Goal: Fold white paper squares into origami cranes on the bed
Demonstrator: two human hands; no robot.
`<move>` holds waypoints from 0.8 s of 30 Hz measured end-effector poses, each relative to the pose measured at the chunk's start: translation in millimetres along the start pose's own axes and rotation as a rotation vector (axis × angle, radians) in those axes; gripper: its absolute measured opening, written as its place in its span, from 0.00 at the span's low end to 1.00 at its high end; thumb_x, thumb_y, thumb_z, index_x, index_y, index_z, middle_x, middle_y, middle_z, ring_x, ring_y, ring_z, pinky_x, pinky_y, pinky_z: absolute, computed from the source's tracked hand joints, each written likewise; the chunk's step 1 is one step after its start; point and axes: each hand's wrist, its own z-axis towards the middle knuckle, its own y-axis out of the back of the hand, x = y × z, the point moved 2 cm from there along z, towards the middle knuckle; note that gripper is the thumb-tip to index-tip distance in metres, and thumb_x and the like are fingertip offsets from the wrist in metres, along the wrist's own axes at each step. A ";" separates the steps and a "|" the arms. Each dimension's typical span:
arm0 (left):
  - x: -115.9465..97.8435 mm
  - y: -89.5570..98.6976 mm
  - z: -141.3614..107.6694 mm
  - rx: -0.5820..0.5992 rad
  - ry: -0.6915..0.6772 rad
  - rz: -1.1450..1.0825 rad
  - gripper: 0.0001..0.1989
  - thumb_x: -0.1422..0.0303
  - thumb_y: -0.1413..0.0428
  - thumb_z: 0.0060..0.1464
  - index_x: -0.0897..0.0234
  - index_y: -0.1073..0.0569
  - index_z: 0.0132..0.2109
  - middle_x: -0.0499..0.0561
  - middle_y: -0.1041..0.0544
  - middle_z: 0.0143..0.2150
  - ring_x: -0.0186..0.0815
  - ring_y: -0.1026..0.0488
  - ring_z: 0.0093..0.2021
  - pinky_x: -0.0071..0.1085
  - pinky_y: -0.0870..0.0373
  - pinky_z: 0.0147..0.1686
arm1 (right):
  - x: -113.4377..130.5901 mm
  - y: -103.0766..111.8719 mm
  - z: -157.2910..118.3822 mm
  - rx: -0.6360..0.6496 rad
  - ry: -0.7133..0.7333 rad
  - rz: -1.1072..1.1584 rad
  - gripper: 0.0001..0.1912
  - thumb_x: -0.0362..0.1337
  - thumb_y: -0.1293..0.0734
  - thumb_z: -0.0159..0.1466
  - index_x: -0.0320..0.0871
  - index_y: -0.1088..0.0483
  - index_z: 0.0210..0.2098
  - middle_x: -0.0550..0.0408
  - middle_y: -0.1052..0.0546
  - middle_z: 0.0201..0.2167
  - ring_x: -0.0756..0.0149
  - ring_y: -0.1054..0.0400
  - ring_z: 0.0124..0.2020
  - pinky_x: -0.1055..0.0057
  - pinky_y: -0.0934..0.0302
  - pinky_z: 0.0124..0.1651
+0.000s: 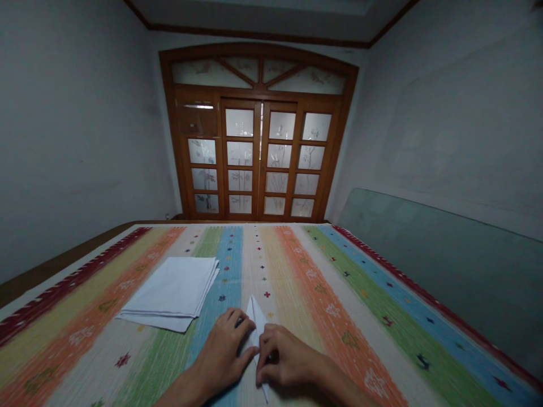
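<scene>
A narrow piece of folded white paper (257, 314), pointed at its far end, lies on the striped cloth at the near middle. My left hand (224, 345) holds its left side, with the fingers bent over the edge and the thumb tip against the paper. From the right, my right hand (282, 355) pinches the paper's edge between thumb and curled fingers. Part of the paper is hidden under both hands, and its near tip shows below the right hand.
Left of my hands lies a stack of white paper sheets (173, 291), slightly fanned at the edges. A colourful striped cloth (297, 294) covers the table. Beyond stand wooden doors with glass panes (258, 158). A pale green panel (432, 260) runs along the right side.
</scene>
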 end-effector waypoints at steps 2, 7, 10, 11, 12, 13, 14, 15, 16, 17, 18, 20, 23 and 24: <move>0.0 -0.3 0.0 0.003 -0.001 0.002 0.15 0.74 0.39 0.52 0.58 0.27 0.47 0.54 0.27 0.48 0.48 0.31 0.50 0.44 0.33 0.50 | -0.1 -1.0 0.7 0.002 0.011 0.013 0.06 0.33 0.21 0.54 0.53 0.17 0.29 0.60 0.27 0.24 0.64 0.34 0.38 0.69 0.43 0.43; -1.8 0.3 0.3 0.009 0.001 0.010 0.15 0.74 0.39 0.51 0.58 0.27 0.47 0.54 0.27 0.49 0.48 0.31 0.51 0.43 0.33 0.50 | 6.1 3.0 -0.1 0.008 -0.006 0.013 0.09 0.29 0.22 0.52 0.50 0.16 0.28 0.60 0.28 0.22 0.64 0.35 0.35 0.72 0.42 0.40; -3.1 1.4 0.3 0.016 0.005 0.016 0.14 0.74 0.39 0.51 0.58 0.26 0.46 0.54 0.27 0.48 0.48 0.32 0.51 0.42 0.33 0.50 | 8.7 5.7 -1.4 0.012 0.002 -0.011 0.10 0.27 0.25 0.52 0.49 0.17 0.28 0.59 0.28 0.22 0.64 0.34 0.35 0.72 0.42 0.40; -3.3 1.6 0.3 0.017 0.006 0.018 0.14 0.74 0.39 0.52 0.58 0.26 0.46 0.54 0.27 0.49 0.47 0.32 0.52 0.42 0.33 0.51 | 8.6 5.9 -1.7 0.018 0.011 -0.018 0.10 0.26 0.25 0.52 0.49 0.17 0.28 0.60 0.28 0.22 0.64 0.34 0.35 0.71 0.42 0.40; -3.3 1.8 0.1 0.018 0.009 0.018 0.14 0.74 0.39 0.52 0.58 0.26 0.47 0.54 0.27 0.49 0.47 0.32 0.52 0.42 0.33 0.51 | 7.9 5.9 -2.0 0.023 0.019 -0.020 0.11 0.26 0.26 0.51 0.49 0.17 0.28 0.60 0.28 0.23 0.64 0.34 0.35 0.71 0.42 0.41; -3.2 1.8 0.0 0.018 0.010 0.018 0.14 0.73 0.39 0.52 0.58 0.26 0.47 0.54 0.27 0.49 0.47 0.32 0.52 0.42 0.33 0.51 | 7.0 5.5 -2.3 0.030 0.025 -0.017 0.11 0.26 0.26 0.52 0.49 0.17 0.28 0.60 0.28 0.23 0.64 0.34 0.35 0.71 0.41 0.41; -3.0 1.6 -0.1 0.018 0.010 0.017 0.14 0.73 0.39 0.52 0.58 0.26 0.47 0.54 0.27 0.49 0.47 0.32 0.51 0.42 0.33 0.51 | 5.9 5.1 -2.4 0.032 0.023 -0.010 0.11 0.26 0.26 0.52 0.49 0.17 0.28 0.60 0.28 0.23 0.64 0.34 0.35 0.71 0.41 0.41; -2.7 1.4 -0.2 0.017 0.009 0.016 0.14 0.73 0.39 0.52 0.58 0.26 0.47 0.54 0.27 0.49 0.47 0.32 0.51 0.43 0.33 0.51 | 5.1 4.8 -2.4 0.028 0.014 -0.003 0.10 0.27 0.26 0.52 0.49 0.17 0.28 0.60 0.27 0.24 0.64 0.34 0.36 0.71 0.42 0.41; -2.4 1.1 -0.2 0.016 0.010 0.015 0.14 0.73 0.39 0.52 0.58 0.26 0.47 0.54 0.27 0.49 0.47 0.32 0.51 0.43 0.33 0.51 | 4.6 4.7 -2.4 0.020 0.000 0.003 0.08 0.27 0.25 0.53 0.48 0.17 0.28 0.59 0.27 0.24 0.64 0.34 0.36 0.71 0.42 0.41; -2.1 0.8 -0.2 0.014 0.009 0.014 0.14 0.73 0.39 0.52 0.58 0.27 0.47 0.54 0.27 0.49 0.47 0.32 0.51 0.43 0.33 0.51 | 4.6 4.8 -2.2 0.011 -0.014 0.005 0.07 0.28 0.25 0.53 0.48 0.17 0.28 0.58 0.26 0.25 0.63 0.34 0.37 0.70 0.42 0.41; -1.9 0.6 -0.2 0.013 0.008 0.012 0.14 0.74 0.39 0.52 0.58 0.27 0.47 0.54 0.27 0.49 0.47 0.32 0.51 0.43 0.33 0.51 | 5.3 5.0 -1.9 0.010 -0.020 0.004 0.07 0.28 0.25 0.54 0.48 0.17 0.29 0.58 0.26 0.26 0.63 0.34 0.37 0.70 0.42 0.42; -1.8 0.4 0.0 0.013 0.010 0.009 0.14 0.74 0.39 0.52 0.58 0.27 0.47 0.54 0.27 0.49 0.47 0.32 0.51 0.43 0.33 0.51 | 7.7 5.6 -1.2 0.030 0.001 0.004 0.10 0.27 0.28 0.57 0.49 0.17 0.31 0.58 0.25 0.27 0.63 0.35 0.38 0.69 0.42 0.44; -2.5 0.8 0.3 0.023 0.014 0.006 0.14 0.74 0.39 0.52 0.59 0.27 0.47 0.54 0.27 0.49 0.48 0.32 0.51 0.44 0.33 0.51 | 10.1 6.3 -0.4 0.059 0.047 0.001 0.12 0.26 0.30 0.59 0.51 0.17 0.31 0.58 0.27 0.28 0.63 0.35 0.39 0.68 0.43 0.47; -2.9 1.0 0.4 0.026 0.015 0.006 0.15 0.74 0.39 0.52 0.59 0.27 0.47 0.54 0.27 0.49 0.48 0.32 0.51 0.44 0.33 0.51 | 10.0 6.5 -0.3 0.057 0.050 -0.004 0.12 0.27 0.30 0.59 0.51 0.17 0.30 0.58 0.28 0.28 0.63 0.35 0.39 0.67 0.43 0.46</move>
